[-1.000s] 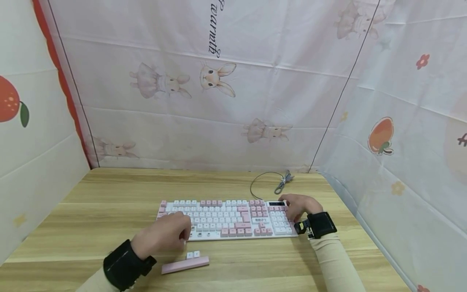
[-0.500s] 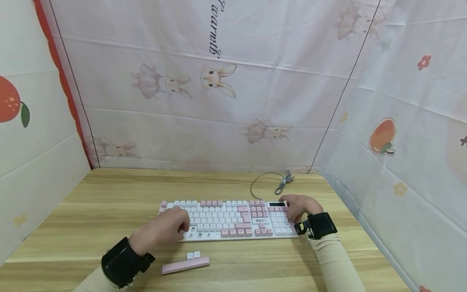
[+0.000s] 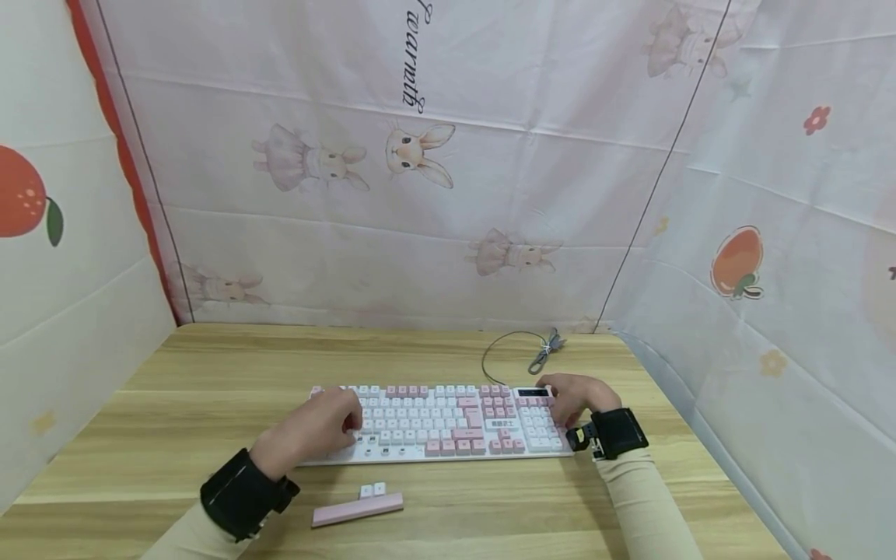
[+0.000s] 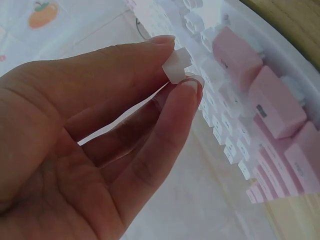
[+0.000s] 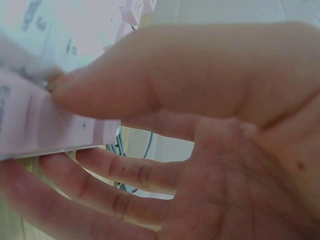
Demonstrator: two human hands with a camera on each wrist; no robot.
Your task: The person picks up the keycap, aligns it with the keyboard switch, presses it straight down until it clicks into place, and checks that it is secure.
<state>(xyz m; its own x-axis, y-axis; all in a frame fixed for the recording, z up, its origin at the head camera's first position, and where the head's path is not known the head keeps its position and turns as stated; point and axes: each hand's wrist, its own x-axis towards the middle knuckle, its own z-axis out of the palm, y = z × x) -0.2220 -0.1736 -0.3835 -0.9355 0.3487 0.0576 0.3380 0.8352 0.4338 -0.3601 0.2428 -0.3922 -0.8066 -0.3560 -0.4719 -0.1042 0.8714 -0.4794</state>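
Observation:
A white and pink keyboard (image 3: 434,416) lies lengthwise across the table. My left hand (image 3: 311,429) is over its left end, hiding the keys beneath. Between thumb and fingertips it pinches a small white keycap (image 4: 176,66), close to pink keys (image 4: 237,57) in the left wrist view. Bare switches (image 3: 385,451) show along the front row. At the right end, my right hand (image 3: 577,395) grips the keyboard's edge, thumb on top and fingers along the side and below. In front of the keyboard lie a long pink spacebar keycap (image 3: 358,509) and two white keycaps (image 3: 372,490).
A grey cable (image 3: 544,354), partly bundled, lies behind the keyboard on the wooden table (image 3: 280,354). Printed cloth (image 3: 448,194) hangs behind the table and along both sides.
My left hand has moved left and away from me, from the keyboard's front edge to over its left end. My right hand keeps its hold on the right edge.

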